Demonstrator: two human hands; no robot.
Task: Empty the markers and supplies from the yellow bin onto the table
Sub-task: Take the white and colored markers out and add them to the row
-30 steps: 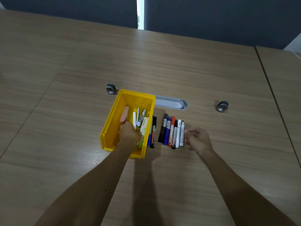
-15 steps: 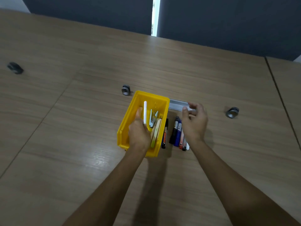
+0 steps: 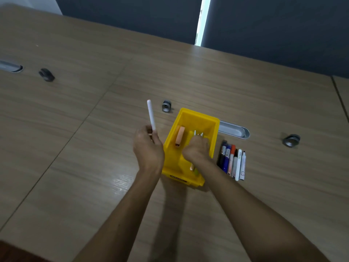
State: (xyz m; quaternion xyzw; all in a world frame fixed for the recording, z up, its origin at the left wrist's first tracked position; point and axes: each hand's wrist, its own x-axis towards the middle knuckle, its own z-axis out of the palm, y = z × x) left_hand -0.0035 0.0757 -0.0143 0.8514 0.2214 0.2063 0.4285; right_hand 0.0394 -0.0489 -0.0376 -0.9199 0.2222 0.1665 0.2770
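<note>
The yellow bin (image 3: 196,118) stands on the wooden table (image 3: 94,167) in the middle of the head view. Just left of the bin, my left hand (image 3: 148,148) holds a white marker (image 3: 151,114) upright. My right hand (image 3: 197,150) is down inside the bin, fingers closed around several pens and supplies (image 3: 198,133); exactly what it grips is hidden. An orange eraser-like block (image 3: 179,138) lies in the bin's left half. Several markers (image 3: 233,161) lie in a neat row on the table right of the bin.
A silver cable tray (image 3: 234,131) is set into the table behind the bin. Grey round grommets sit behind the bin (image 3: 166,106), at right (image 3: 291,140) and far left (image 3: 46,74). A table seam (image 3: 340,99) runs at far right.
My left hand lifted the white marker out of the bin and moved it left. My right hand went from the marker row into the bin. The view shifted left.
</note>
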